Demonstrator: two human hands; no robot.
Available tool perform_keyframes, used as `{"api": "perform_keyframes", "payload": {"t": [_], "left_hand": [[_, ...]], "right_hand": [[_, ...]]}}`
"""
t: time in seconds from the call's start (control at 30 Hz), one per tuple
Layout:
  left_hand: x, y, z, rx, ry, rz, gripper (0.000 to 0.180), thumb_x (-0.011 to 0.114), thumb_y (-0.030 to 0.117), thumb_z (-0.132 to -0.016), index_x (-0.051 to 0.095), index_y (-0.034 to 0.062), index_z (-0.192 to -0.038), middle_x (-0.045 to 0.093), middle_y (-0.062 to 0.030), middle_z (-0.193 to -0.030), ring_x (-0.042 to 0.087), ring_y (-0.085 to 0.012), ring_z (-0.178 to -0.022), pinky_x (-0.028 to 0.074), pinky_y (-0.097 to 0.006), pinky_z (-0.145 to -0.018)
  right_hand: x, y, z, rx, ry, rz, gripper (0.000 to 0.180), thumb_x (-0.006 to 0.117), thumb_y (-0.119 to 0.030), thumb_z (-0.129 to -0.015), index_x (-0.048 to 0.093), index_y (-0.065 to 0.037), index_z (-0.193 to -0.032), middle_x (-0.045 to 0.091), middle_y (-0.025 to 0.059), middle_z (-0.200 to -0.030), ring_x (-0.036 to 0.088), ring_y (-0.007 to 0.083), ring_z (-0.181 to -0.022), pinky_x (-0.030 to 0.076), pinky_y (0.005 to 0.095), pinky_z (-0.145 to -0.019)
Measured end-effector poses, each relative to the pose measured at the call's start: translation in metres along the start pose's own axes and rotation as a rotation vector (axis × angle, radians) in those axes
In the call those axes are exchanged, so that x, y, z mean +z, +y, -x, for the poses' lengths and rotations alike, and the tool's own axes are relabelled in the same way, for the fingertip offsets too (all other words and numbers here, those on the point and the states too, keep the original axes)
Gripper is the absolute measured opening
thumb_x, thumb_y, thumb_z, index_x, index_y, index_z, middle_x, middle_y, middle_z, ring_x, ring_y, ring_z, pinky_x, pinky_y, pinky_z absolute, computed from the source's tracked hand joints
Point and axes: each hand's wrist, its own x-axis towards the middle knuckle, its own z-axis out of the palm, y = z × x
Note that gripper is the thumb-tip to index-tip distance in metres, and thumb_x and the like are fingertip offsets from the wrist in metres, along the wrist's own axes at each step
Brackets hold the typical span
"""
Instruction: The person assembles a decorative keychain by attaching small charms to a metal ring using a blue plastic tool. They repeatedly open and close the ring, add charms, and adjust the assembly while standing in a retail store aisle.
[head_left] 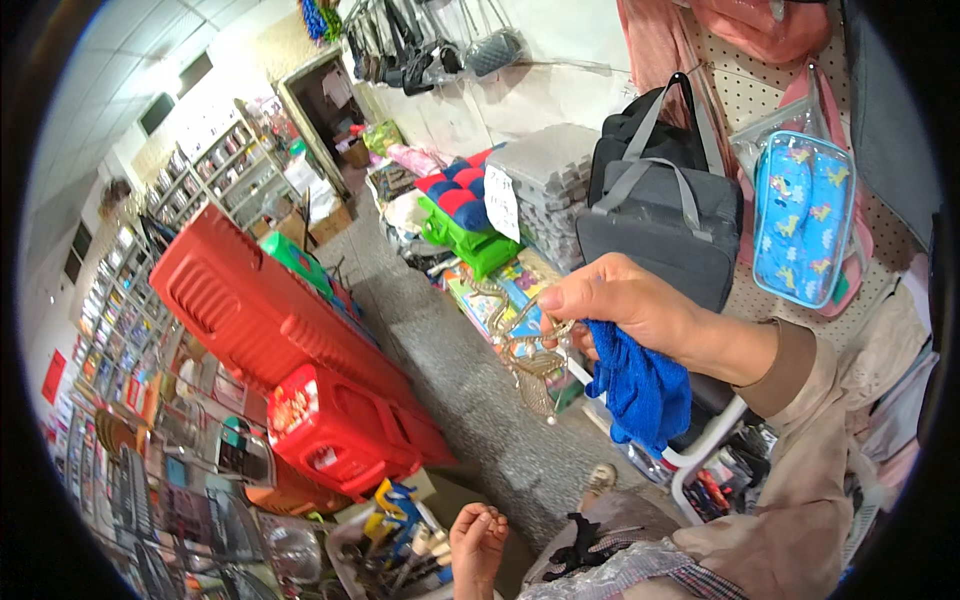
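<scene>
My right hand [620, 305] is raised in front of me, its thumb and fingers pinched on a gold-coloured openwork ornament with pearl-like beads [530, 365]. A bright blue cloth [640, 385] hangs from the same hand, below the curled fingers. The ornament sticks out to the left over the aisle; its exact kind is hard to tell. Low in the view, my left hand [478, 545] is closed with the fingers curled in, and nothing shows in it. It is beside a box of tools with yellow and blue handles [395, 510].
Red plastic stools [345, 430] are stacked on the left, before crowded shelves [230, 165]. Grey bags [660, 230] and a blue patterned pouch [803, 220] hang on the right pegboard. Grey foam mats [550, 165] and cushions [465, 195] line the wall. A grey floor aisle [400, 290] runs between.
</scene>
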Motion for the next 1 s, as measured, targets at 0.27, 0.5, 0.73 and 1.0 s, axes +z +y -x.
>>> {"api": "perform_keyframes", "payload": {"t": [0.27, 0.5, 0.73, 1.0], "left_hand": [[0.07, 0.028, -0.112, -0.058, -0.202, -0.192, 0.005, 0.06, 0.001, -0.093, 0.06, 0.0021, -0.098, 0.066, -0.0105, -0.093, 0.065, -0.0202, -0.084, 0.054, -0.029, -0.072], [0.12, 0.024, -0.189, -0.167, -0.321, -0.266, 0.005, 0.059, 0.001, -0.093, 0.06, 0.0017, -0.098, 0.064, -0.0104, -0.092, 0.062, -0.0204, -0.084, 0.052, -0.03, -0.073], [0.141, 0.007, -0.237, -0.326, -0.382, -0.287, 0.005, 0.061, 0.002, -0.092, 0.06, 0.0016, -0.097, 0.062, -0.0098, -0.092, 0.06, -0.0204, -0.084, 0.05, -0.032, -0.073], [0.183, 0.01, -0.271, -0.443, -0.564, -0.354, 0.007, 0.064, 0.006, -0.092, 0.06, 0.0022, -0.096, 0.062, -0.0088, -0.091, 0.06, -0.02, -0.084, 0.049, -0.032, -0.075]], "right_hand": [[-0.075, -0.013, -0.043, -0.082, 0.035, 0.019, 0.039, 0.066, -0.041, -0.091, 0.07, -0.003, -0.082, 0.056, -0.0043, -0.066, 0.046, 0.0011, -0.058, 0.035, 0.0195, -0.052], [-0.124, -0.024, -0.063, -0.186, 0.114, 0.037, 0.041, 0.065, -0.04, -0.092, 0.068, -0.001, -0.076, 0.058, -0.0031, -0.071, 0.047, 0.0035, -0.068, 0.038, 0.0222, -0.062], [-0.142, -0.019, -0.071, -0.21, 0.154, 0.067, 0.042, 0.065, -0.036, -0.094, 0.067, 0.002, -0.075, 0.054, -0.0048, -0.069, 0.043, 0.0022, -0.068, 0.034, 0.0216, -0.06], [-0.143, -0.023, -0.06, -0.148, 0.279, 0.23, 0.051, 0.065, -0.045, -0.092, 0.074, 0.006, -0.094, 0.062, -0.0001, -0.072, 0.051, 0.0046, -0.07, 0.042, 0.0251, -0.061]]}}
